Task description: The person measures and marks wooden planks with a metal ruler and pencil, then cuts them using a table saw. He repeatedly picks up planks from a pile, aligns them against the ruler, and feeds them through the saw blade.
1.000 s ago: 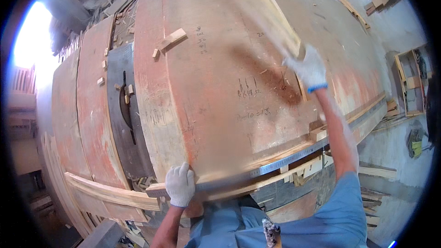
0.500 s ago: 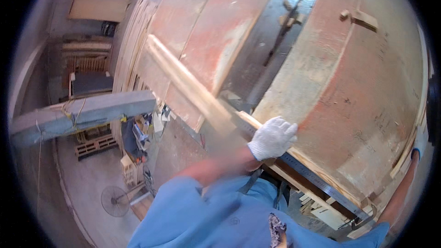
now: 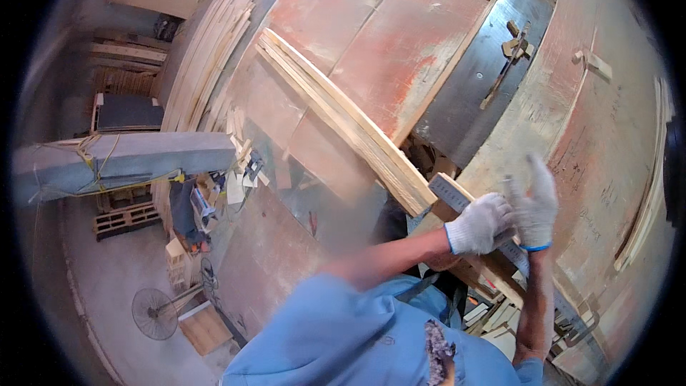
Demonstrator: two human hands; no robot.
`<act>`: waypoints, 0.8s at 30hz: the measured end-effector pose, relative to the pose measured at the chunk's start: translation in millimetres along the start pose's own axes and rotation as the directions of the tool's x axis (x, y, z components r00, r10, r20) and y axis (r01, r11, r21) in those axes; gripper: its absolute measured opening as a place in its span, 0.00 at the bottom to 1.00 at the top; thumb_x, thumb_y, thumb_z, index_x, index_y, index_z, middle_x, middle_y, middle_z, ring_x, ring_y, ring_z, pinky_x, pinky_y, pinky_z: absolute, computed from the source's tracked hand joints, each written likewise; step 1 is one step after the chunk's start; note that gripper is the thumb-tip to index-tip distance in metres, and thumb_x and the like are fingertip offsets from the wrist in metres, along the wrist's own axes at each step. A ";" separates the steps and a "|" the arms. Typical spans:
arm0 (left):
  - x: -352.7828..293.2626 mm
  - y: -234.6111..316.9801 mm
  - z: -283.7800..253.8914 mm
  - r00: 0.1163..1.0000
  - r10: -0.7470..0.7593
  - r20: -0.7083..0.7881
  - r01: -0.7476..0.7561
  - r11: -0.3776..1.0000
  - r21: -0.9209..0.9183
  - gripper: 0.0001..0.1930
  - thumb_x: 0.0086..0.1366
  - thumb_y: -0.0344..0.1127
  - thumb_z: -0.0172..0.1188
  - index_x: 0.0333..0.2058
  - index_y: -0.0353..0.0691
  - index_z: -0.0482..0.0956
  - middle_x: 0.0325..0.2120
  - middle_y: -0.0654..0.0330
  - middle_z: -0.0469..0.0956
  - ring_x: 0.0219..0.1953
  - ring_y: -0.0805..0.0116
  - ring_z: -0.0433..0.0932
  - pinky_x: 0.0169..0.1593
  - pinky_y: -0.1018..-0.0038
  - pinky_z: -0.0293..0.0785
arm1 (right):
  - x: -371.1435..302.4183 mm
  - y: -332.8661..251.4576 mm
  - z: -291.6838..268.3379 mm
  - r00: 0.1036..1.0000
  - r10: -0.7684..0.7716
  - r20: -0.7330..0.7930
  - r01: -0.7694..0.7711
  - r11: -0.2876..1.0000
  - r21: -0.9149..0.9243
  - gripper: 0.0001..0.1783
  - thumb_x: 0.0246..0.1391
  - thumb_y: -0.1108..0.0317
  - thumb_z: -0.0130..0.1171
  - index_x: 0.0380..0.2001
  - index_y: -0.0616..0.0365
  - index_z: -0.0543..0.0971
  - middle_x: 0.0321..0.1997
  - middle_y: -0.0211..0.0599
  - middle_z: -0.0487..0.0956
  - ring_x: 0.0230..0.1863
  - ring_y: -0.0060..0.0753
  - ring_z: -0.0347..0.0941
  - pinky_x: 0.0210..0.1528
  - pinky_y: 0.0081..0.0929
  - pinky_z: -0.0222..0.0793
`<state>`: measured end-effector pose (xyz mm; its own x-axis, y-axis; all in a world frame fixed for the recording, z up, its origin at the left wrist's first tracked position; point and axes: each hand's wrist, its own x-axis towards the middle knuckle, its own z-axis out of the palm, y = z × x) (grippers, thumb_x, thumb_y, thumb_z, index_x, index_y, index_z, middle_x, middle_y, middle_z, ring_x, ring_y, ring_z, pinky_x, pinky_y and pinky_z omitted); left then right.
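Well to the left of both hands stands a round wire-guarded fan (image 3: pixel 155 313), with a long blue-grey beam tied with yellow cord (image 3: pixel 143 166) beyond it. Nearer, just left of the grip, a bundle of long, pale wooden strips (image 3: pixel 346 125) lies slantwise, its near end close to the left hand. The strips look stiff and fairly light, with edges that may splinter; mid-length would be the balanced place to lift them.

Next comes the silver metal rule (image 3: pixel 449 191), on the wood-edged front of the worktop, running from left of the hands, beneath them and out to their right. It looks thin, stiff and smooth, perhaps slippery under knitted gloves — best taken by its long edges. Whether it is fixed down, I cannot tell. Past it, above the grip, lies a dark metal plate with a slot (image 3: pixel 461 100).

The left hand (image 3: pixel 480 225), in a white knitted glove, has its fingers bent against the other glove; whether it grips anything is unclear. The right hand (image 3: pixel 532 211), gloved alike with a blue cuff, is blurred, its fingers extended and nothing visible in them.

The rule bears printed graduations; right of the hands, a reddish-brown panel (image 3: pixel 607 143) carries faint dark handwriting — no brand is discernible.
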<state>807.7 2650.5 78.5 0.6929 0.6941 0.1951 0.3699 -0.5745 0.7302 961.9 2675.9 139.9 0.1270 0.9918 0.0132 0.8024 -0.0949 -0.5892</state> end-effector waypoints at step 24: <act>-217.5 -178.2 -304.0 0.982 -0.135 -0.132 0.178 0.891 0.417 0.32 0.66 0.37 0.71 0.68 0.42 0.75 0.62 0.49 0.79 0.65 0.46 0.74 0.72 0.51 0.66 | 21.6 -242.5 196.7 0.954 0.040 0.297 0.017 0.982 -0.187 0.32 0.36 0.55 0.82 0.42 0.56 0.79 0.39 0.46 0.81 0.43 0.54 0.81 0.44 0.52 0.76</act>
<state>402.9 2733.7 104.9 0.5489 0.8163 0.1798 0.7111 -0.5691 0.4129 655.4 2737.1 124.2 -0.0200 0.9677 -0.2513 0.8995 -0.0923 -0.4271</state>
